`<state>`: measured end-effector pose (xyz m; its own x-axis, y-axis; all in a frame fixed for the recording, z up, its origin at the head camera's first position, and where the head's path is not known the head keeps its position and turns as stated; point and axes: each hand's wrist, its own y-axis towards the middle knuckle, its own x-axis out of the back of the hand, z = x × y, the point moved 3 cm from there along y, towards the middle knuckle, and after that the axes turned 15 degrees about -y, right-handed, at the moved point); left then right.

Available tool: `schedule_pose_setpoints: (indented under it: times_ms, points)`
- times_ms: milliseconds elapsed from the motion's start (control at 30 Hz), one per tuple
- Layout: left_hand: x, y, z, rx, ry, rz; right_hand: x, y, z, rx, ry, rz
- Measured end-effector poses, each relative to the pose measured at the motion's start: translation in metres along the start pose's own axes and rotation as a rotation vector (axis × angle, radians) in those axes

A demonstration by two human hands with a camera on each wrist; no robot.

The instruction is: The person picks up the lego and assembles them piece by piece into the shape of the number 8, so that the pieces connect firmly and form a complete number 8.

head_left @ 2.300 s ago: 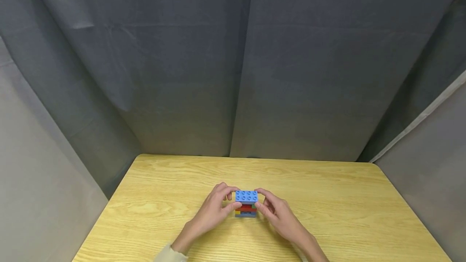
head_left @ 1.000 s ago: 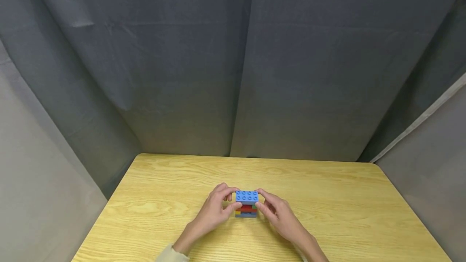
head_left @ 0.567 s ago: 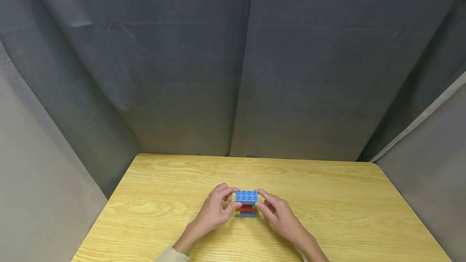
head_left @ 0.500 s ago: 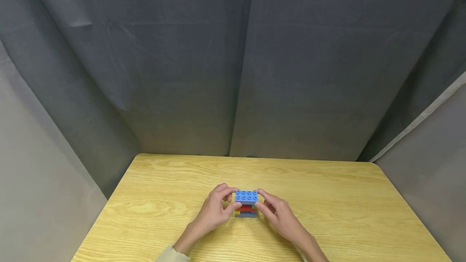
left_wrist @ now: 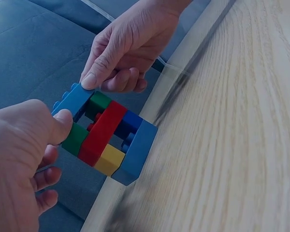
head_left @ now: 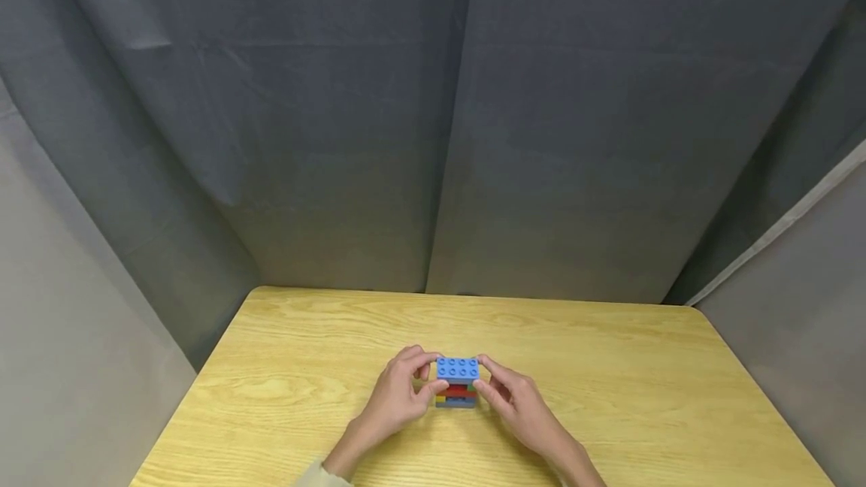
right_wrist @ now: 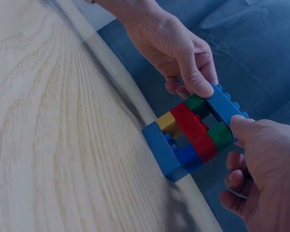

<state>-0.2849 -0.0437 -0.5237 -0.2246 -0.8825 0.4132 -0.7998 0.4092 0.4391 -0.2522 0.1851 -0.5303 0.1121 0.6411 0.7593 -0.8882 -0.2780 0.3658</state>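
Note:
A small tower of toy building bricks stands on the wooden table. At its base lies a long blue brick [left_wrist: 137, 153]. Above that sit a small yellow brick [left_wrist: 109, 160] and a small dark blue brick [right_wrist: 189, 158] with a gap between them. A long red brick [right_wrist: 194, 131] spans these, bearing a small green brick [right_wrist: 221, 136] at each end. Across the green ones lies a light blue brick [head_left: 457, 368], studs up. My left hand [head_left: 399, 395] pinches its left end between thumb and fingers. My right hand [head_left: 519, 404] pinches the right end. Whether it is fully seated, I cannot tell.
The wooden table [head_left: 304, 344] stretches out around the tower on all sides. Behind it hangs a dark grey curtain [head_left: 338, 134], and paler panels [head_left: 61, 307] flank the table left and right.
Both hands keep their hold on the top light blue brick, and the tower stays in place. Only a slight shift of the head view shows.

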Motion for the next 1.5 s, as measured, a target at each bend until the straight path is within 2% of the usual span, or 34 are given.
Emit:
schedule_pose_setpoints:
  times_ms: [567,933,1267,1500]
  points:
    - [-0.001,-0.004,0.000,0.033,-0.012,-0.037,-0.004,0.001,-0.001,-0.033,0.011,0.045]
    - [0.000,-0.004,0.003,0.022,-0.004,-0.049,-0.010,0.004,-0.005,0.010,0.017,0.035]
    - [-0.002,-0.003,0.007,0.058,-0.085,-0.009,-0.004,0.005,-0.004,-0.036,-0.002,0.029]
    - [-0.001,-0.007,0.012,0.104,-0.094,0.003,-0.005,0.004,-0.005,-0.065,-0.024,0.075]
